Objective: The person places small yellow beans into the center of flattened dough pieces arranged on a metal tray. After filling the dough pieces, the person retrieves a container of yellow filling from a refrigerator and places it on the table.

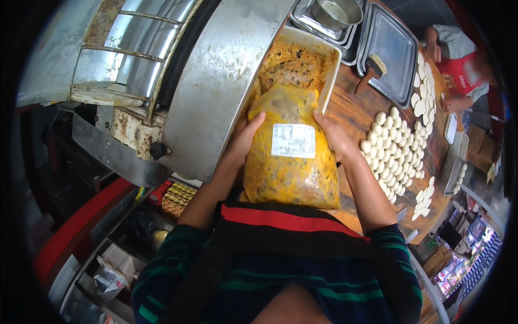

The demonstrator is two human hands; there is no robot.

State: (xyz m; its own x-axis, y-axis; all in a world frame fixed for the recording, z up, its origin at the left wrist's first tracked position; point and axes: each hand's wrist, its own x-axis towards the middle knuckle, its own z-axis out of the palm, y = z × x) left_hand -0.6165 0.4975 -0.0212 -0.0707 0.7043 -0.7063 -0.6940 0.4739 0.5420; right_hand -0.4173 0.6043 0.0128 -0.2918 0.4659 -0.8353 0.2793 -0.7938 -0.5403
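Between my hands is a large clear plastic bag of yellow-orange chopped filling (289,178), with a white printed label on its face. My left hand (247,135) grips its left side, thumb on top, fingers hidden behind. On the right side my right hand (334,133) holds it the same way. The bag's far end reaches over the near part of a metal tray (335,69) that holds loose orange filling (299,67) with dark bits. Whether the bag's far end is open cannot be told.
A metal machine (226,69) stands close on the left. Many dough balls (390,150) and flattened dough rounds (423,97) lie on the wooden table (344,101). Beyond are an empty metal tray (390,52), a brush (370,73) and a steel bowl (336,14). A co-worker (457,69) stands across the table.
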